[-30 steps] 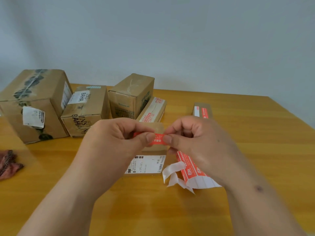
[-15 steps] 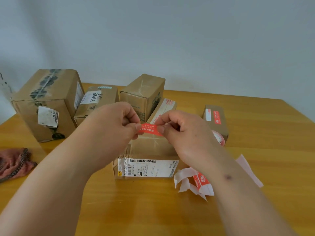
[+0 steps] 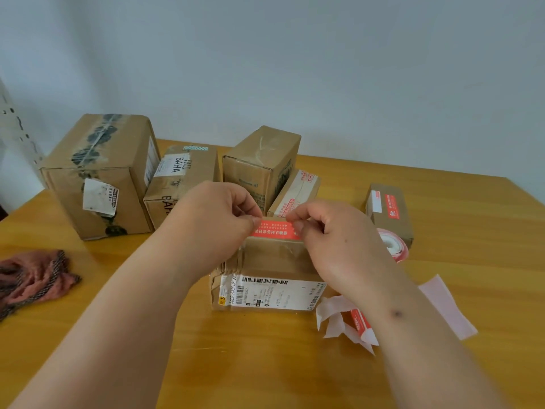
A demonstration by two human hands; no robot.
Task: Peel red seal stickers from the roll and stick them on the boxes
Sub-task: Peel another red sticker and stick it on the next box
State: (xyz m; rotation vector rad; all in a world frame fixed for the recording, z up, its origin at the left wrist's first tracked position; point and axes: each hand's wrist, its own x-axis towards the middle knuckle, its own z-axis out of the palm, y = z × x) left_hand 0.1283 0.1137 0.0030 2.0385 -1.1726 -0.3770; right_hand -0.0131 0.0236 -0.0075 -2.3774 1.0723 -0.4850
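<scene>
A red seal sticker [image 3: 275, 229] is stretched flat between my two hands. My left hand [image 3: 218, 219] pinches its left end, my right hand [image 3: 330, 231] pinches its right end. The sticker hangs just over the far top edge of a brown box [image 3: 274, 258] with a white shipping label on its near side. I cannot tell whether the sticker touches the box. The sticker roll [image 3: 393, 245] lies to the right, behind my right wrist. Its loose strip of white backing with red stickers [image 3: 358, 321] trails beside the box, under my right forearm.
Several cardboard boxes stand behind: a large one [image 3: 100, 175] at far left, a "BAHA" box [image 3: 180, 178], a tilted box [image 3: 262, 163], a flat box [image 3: 298, 190] and a small box with a red seal [image 3: 389, 211]. A reddish cloth [image 3: 32, 278] lies at left.
The view has shifted left and down. Both hands carried the sticker forward and lower, from mid-air down to the top of the labelled box. The roll has come into view at right.
</scene>
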